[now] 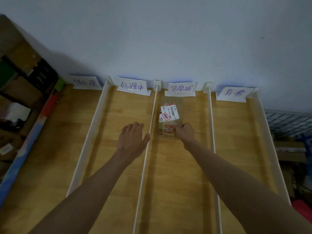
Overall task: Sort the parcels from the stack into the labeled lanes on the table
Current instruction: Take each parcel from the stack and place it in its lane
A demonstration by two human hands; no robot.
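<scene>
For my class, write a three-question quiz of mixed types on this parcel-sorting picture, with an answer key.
1. True or false: the parcel lies in the third lane from the left, under the sign 已完成.
2. Which hand touches the parcel? A) left hand B) right hand C) both
3. Fill in: the left hand hovers open over the lane whose sign reads ____.

Key
1. True.
2. B: the right hand's fingers are on the parcel's near end; the left hand is apart from it, across the white divider.
3. 处理中.
</scene>
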